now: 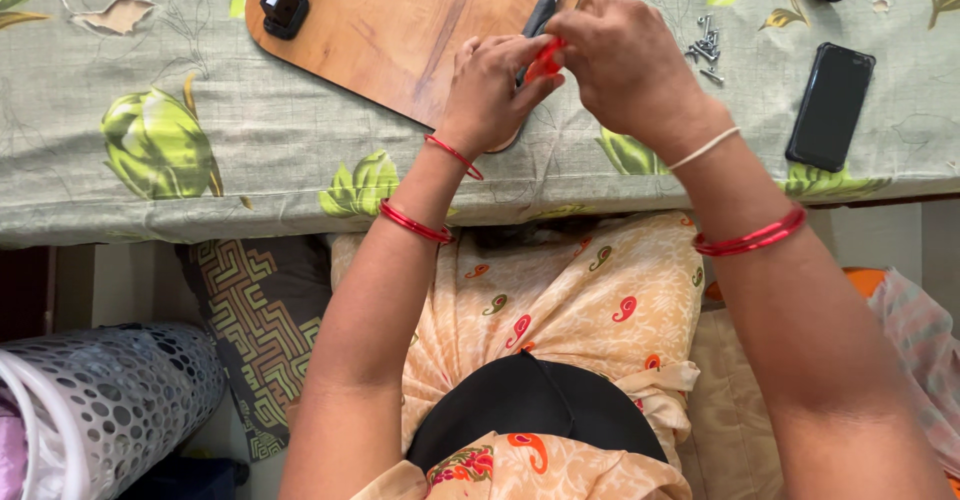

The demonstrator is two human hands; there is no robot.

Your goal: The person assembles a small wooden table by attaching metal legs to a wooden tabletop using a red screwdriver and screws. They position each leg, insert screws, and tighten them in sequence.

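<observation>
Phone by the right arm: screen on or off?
Off, as far as it shows: the phone lies flat on the tablecloth, its upward face uniformly black. Could be its back; cannot tell.

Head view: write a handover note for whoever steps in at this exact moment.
Left hand and right hand meet over the near edge of the wooden board, both pinching a small red object; what it is cannot be told.
A dark-handled tool lies on the board beside the hands.
Loose screws sit on the floral cloth to the right, a black phone further right.
A black bracket is at the board's left edge.
How much is finished cannot be told.
</observation>
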